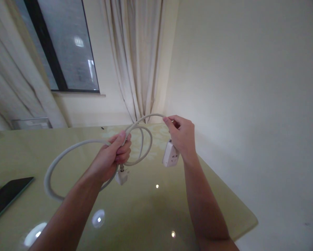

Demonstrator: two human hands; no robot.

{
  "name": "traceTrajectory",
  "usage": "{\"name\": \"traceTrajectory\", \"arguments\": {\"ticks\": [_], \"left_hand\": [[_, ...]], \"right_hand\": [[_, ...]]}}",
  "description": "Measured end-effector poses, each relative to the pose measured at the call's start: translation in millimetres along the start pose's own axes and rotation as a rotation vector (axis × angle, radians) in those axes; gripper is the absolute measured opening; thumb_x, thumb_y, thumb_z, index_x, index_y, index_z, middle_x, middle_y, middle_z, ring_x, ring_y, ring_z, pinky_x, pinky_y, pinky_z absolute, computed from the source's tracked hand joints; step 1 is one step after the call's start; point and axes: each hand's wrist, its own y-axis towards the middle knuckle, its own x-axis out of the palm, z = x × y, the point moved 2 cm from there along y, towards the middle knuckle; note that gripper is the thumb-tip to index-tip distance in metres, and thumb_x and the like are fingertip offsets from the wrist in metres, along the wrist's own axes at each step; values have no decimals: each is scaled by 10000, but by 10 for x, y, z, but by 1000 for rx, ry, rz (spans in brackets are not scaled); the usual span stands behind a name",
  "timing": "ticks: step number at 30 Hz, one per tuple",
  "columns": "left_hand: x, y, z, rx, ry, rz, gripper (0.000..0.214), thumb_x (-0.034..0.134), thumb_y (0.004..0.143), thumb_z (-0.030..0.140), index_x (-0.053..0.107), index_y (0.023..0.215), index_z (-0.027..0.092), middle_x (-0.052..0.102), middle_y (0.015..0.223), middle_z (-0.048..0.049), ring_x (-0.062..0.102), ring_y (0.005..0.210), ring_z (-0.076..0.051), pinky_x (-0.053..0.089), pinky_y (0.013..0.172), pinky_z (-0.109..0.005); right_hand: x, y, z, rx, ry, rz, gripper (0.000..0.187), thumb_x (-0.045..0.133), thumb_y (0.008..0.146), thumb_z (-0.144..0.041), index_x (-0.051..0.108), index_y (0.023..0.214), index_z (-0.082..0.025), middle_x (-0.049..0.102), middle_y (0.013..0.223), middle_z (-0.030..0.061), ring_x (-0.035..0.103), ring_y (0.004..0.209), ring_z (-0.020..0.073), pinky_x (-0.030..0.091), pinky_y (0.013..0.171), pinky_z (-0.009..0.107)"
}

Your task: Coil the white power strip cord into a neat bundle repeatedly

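Note:
A white power cord [144, 158] hangs in loops above the table. My left hand [117, 151] is closed around gathered turns of it, with one wide loop out to the left and a smaller one to the right. Just below that hand is the cord's white plug [121, 177]. My right hand [181, 134] pinches the cord between thumb and fingers, farther right, where a single stretch arches across from the left hand. Beneath the right hand hangs a small white socket block [171, 154] with outlet holes on its face; the palm partly hides it.
The glossy yellow-green table [140, 212] reflects ceiling lights. A dark flat panel, perhaps a tablet [8, 195], lies at the left. A small black object [102, 128] rests near the far edge. Curtains [135, 52] and a window [67, 45] stand behind; a wall [250, 104] borders the right side.

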Motion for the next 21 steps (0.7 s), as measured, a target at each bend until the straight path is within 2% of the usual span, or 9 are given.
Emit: {"name": "traceTrajectory", "arguments": {"ticks": [2,7,9,13,17,21], "left_hand": [[35,-27,50,60,16,32,492,893,827,531,545,794,184,259,581,125,130,454,-30,178,386,-129],[101,-78,112,156,-40,67,525,897,827,501,467,745,211,239,552,129,117,431,-38,202,374,-149],[111,-77,118,185,-46,91,536,903,822,492,454,735,213,243,537,130,119,425,-38,198,372,-152],[141,-96,132,221,-64,126,505,888,839,466,465,731,213,240,523,130,121,406,-37,197,365,-160],[205,-160,141,242,-100,132,479,843,887,428,448,720,216,225,515,123,130,394,-40,221,373,-169],[269,-204,121,175,-160,61,542,837,891,392,363,690,223,190,506,119,106,393,-51,226,371,-179]], "right_hand": [[42,-13,-6,14,-11,-65,340,660,995,-475,797,858,-196,630,610,-9,553,568,138,377,587,283],[253,-67,-2,112,113,-407,331,584,1030,-390,736,821,-183,644,576,-16,617,485,124,427,526,244],[304,-90,-15,140,143,-483,320,562,1037,-355,732,833,-177,633,558,-25,612,449,115,428,499,231],[354,-124,-73,157,239,-448,311,571,1033,-389,751,896,-176,620,587,-37,555,391,92,399,438,218],[489,-178,-98,166,414,-365,381,589,1024,-535,689,874,-199,541,565,-63,502,372,80,361,407,208],[683,-258,-77,252,602,-466,485,628,963,-698,584,841,-230,462,525,-88,436,377,86,316,380,210]]}}
